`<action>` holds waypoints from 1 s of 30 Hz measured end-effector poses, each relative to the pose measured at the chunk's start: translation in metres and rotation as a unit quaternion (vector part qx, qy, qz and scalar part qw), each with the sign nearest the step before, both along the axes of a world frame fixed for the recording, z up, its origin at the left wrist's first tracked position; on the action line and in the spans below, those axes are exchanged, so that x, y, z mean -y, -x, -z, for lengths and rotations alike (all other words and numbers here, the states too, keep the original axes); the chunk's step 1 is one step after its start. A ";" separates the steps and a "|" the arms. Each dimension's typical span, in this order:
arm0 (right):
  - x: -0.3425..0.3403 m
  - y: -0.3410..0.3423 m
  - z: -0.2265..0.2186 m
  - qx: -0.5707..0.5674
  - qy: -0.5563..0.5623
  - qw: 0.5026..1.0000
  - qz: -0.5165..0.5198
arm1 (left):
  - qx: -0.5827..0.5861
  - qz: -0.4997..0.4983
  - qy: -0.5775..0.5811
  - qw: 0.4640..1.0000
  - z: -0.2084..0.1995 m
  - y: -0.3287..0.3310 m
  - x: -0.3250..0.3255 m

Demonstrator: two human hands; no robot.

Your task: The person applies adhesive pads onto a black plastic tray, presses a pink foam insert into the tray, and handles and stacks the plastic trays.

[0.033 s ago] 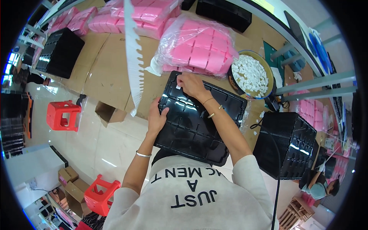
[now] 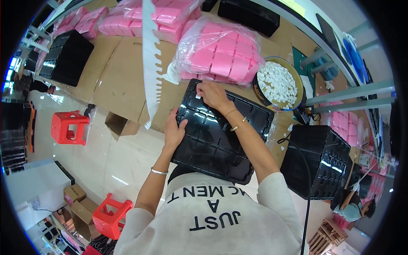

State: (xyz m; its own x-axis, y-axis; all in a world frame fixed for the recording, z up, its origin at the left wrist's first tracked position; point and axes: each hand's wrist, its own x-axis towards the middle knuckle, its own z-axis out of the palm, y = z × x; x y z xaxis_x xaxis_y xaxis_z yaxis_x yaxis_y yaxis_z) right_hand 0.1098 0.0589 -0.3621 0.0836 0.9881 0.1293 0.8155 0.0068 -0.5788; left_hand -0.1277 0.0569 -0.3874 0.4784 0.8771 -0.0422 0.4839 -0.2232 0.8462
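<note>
A black plastic tray (image 2: 208, 140) with moulded compartments lies in front of my body, its far end on the cardboard-covered table. My left hand (image 2: 173, 131) grips its left edge, thumb on top and the other fingers partly hidden at the side. Over the tray's far left corner, my right hand (image 2: 211, 94) is closed, fingertips turned down. A small white piece (image 2: 198, 97) shows right at those fingertips, seemingly pinched in them. A round bowl (image 2: 302, 91) full of similar white pieces (image 2: 276, 83) stands to the right of the tray.
Pink foam blocks in clear plastic (image 2: 221, 51) lie beyond the tray. Stacked black trays stand at right (image 2: 316, 161) and far left (image 2: 68, 57). A white toothed strip (image 2: 151, 63) hangs in front. Red stools (image 2: 70, 127) are on the floor; another person (image 2: 355, 204) is at far right.
The hanging white strip has shifted slightly to the right. My hands and the tray look unmoved.
</note>
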 end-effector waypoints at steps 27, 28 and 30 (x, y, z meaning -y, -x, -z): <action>-0.036 -0.036 0.012 0.075 -0.090 0.993 0.031 | 0.022 -0.022 -0.025 0.999 0.027 -0.044 -0.045; -0.039 -0.035 0.014 0.098 -0.084 0.991 0.033 | 0.017 -0.012 -0.049 0.999 0.028 -0.044 -0.046; -0.041 -0.035 0.014 0.118 -0.074 0.990 0.036 | 0.015 -0.017 -0.045 0.999 0.025 -0.045 -0.044</action>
State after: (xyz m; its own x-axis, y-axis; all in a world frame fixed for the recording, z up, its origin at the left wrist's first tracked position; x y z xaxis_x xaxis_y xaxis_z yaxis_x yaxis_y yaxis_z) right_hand 0.1450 0.0995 -0.3761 0.1038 0.9496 0.2959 0.9294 0.0133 -0.3687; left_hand -0.0829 0.1008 -0.4122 0.4487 0.8922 0.0511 0.4672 -0.2829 0.8377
